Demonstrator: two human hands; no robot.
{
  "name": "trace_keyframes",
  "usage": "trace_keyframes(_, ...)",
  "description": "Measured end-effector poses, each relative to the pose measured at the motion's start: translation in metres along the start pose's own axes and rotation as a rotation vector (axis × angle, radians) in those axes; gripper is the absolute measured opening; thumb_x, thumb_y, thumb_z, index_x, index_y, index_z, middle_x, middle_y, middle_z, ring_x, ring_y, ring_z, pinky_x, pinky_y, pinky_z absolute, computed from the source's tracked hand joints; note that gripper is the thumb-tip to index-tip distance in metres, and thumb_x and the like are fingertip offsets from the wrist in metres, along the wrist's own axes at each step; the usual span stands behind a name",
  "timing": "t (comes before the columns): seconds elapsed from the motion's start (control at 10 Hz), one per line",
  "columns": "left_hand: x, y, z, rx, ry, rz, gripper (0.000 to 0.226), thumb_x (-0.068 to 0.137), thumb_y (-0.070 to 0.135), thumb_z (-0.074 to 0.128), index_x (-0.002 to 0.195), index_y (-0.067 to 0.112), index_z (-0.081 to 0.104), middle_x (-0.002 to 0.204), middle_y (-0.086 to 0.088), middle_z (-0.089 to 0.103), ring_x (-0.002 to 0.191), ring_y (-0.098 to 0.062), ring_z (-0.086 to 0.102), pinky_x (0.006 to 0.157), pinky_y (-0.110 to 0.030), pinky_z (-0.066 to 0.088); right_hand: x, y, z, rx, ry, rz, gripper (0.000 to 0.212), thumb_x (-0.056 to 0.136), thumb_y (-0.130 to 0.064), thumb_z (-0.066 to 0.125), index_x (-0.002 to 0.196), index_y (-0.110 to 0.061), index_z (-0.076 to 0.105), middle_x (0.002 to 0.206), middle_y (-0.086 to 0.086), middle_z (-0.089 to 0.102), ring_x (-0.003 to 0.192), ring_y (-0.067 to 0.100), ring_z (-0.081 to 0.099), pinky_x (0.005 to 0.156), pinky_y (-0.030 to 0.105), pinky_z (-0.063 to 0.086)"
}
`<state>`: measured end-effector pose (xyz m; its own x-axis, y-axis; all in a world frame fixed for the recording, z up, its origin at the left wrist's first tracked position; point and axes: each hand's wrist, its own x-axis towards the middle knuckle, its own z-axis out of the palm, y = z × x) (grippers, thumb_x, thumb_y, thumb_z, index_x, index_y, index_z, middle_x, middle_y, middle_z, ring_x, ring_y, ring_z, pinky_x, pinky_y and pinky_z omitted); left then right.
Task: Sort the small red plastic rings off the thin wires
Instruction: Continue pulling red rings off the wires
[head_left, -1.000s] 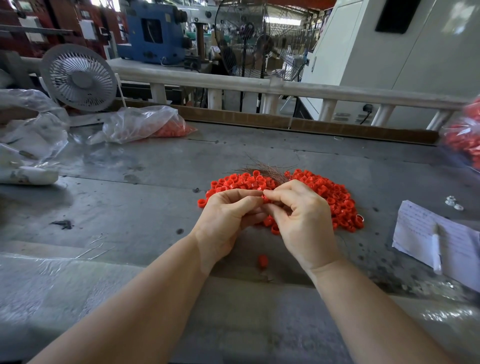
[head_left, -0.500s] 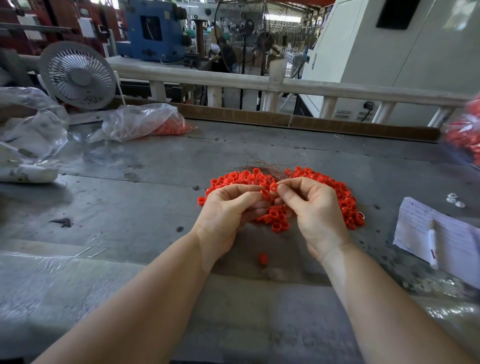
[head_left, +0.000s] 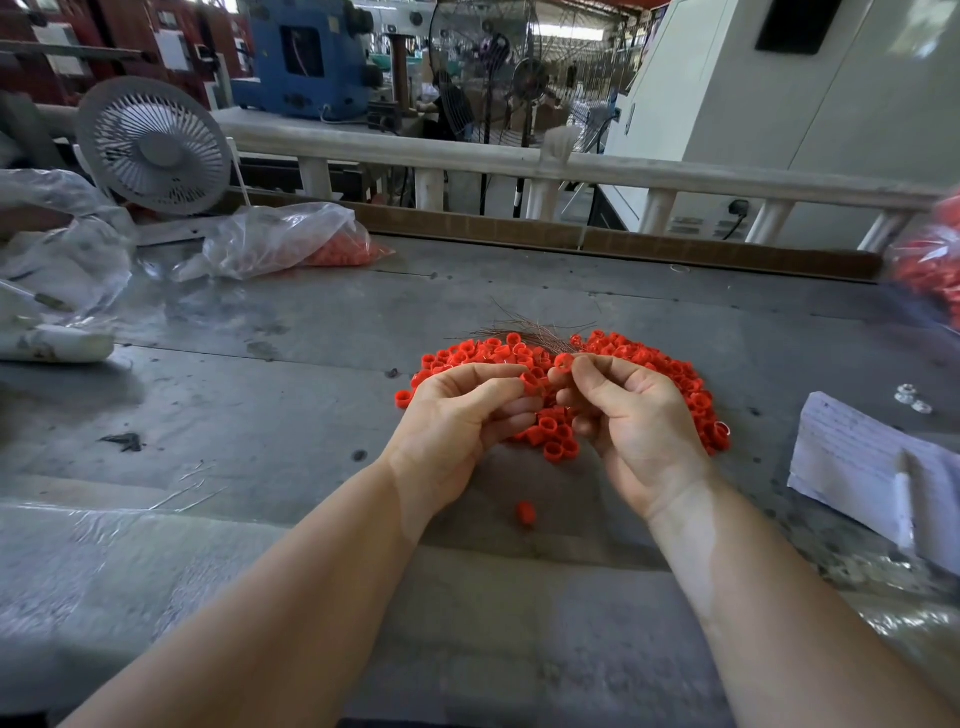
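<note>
The pile of red rings (head_left: 639, 374) lies mid-table on the grey table (head_left: 291, 395), spread wider left to right than near to far. At its far edge a bundle of thin wires (head_left: 530, 328) lies nearly flat, its long axis running left to right, with loose ends fanning to the far left. The left hand (head_left: 457, 415), fingers curled, pinches a ring (head_left: 531, 382) at its fingertips. The right hand (head_left: 639, 421), palm turned up, pinches another ring (head_left: 562, 362) between thumb and forefinger; the two hands nearly touch above the pile's near side. One stray ring (head_left: 525, 513) lies near, between the wrists. Bare table stretches left of the pile; a sheet of paper (head_left: 852, 457) lies to the right, and a clear bag (head_left: 280, 239) lies at the far left.
</note>
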<state>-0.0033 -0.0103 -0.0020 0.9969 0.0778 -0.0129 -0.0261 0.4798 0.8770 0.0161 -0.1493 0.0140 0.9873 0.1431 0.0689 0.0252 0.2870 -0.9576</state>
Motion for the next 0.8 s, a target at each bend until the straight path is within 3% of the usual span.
trace_keyframes(0.2, 0.0003, -0.0007, -0.0007, 0.002, -0.016, 0.0, 0.014, 0.084, -0.004, 0.058, 0.079, 0.006, 0.067, 0.067, -0.008, 0.069, 0.059, -0.012, 0.067, 0.055, -0.019, 0.053, 0.0006, 0.001, 0.0, -0.005, 0.0, -0.014, 0.011, 0.089, -0.01, 0.056, 0.079, -0.011, 0.062, 0.073, -0.001, 0.072, 0.059, 0.003, 0.061, 0.044, 0.014, 0.04)
trace_keyframes(0.8, -0.0001, -0.0013, -0.0005, 0.008, -0.026, 0.003, 0.013, 0.084, -0.003, 0.059, 0.079, 0.006, 0.067, 0.067, -0.007, 0.069, 0.06, -0.013, 0.068, 0.055, -0.02, 0.054, 0.0016, 0.0041, -0.002, -0.011, -0.005, -0.073, 0.006, 0.079, -0.013, 0.063, 0.074, -0.013, 0.066, 0.068, -0.002, 0.07, 0.055, 0.002, 0.057, 0.043, 0.013, 0.038)
